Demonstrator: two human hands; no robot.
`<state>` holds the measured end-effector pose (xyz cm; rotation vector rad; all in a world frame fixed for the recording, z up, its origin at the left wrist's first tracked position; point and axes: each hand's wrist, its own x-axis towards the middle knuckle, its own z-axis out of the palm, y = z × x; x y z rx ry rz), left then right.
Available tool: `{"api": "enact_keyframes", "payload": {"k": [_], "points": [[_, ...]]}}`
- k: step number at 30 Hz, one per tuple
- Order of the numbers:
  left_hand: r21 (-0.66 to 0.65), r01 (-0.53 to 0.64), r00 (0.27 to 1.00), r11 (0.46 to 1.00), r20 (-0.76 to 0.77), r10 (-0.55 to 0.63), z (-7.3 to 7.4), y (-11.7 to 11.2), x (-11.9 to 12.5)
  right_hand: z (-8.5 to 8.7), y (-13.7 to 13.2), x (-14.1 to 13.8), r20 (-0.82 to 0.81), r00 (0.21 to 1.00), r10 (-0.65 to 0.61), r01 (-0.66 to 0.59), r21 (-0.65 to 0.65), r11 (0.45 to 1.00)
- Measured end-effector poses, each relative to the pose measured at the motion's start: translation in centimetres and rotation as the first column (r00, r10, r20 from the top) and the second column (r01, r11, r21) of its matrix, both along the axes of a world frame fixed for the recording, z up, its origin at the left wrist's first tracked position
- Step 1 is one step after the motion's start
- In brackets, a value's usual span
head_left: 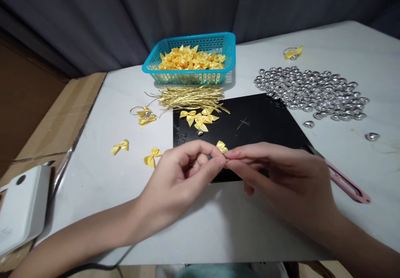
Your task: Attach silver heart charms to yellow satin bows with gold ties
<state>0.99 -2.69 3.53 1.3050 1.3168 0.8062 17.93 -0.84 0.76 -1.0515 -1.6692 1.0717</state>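
Note:
My left hand (187, 174) and my right hand (281, 174) meet fingertip to fingertip over the front of a black mat (265, 128). Both pinch a small bit of gold wire (227, 160), mostly covered by the fingers. Just behind the fingertips shows a yellow satin bow (221, 146); whether it is attached to the wire I cannot tell. More yellow bows (201, 119) and a silver heart bead (200, 132) lie on the mat's left part. Two thin wire pieces (243, 123) cross on its middle.
At the back stands a turquoise basket (229, 57) of yellow bows, with gold wires (190, 98) heaped before it. Silver heart beads (312, 90) spread at right. A pink-handled cutter (348, 183) lies beside my right hand. Bows with wire loops (145, 115) lie left; a white device (25, 207) sits far left.

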Motion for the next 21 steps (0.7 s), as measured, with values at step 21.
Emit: {"api": "enact_keyframes", "payload": {"k": [21], "points": [[0.648, 0.459, 0.732, 0.608, -0.664, 0.154, -1.8, -0.3, -1.0, 0.5, 0.6, 0.2, -0.135, 0.982, 0.135, -0.171, -0.307, 0.936]]}}
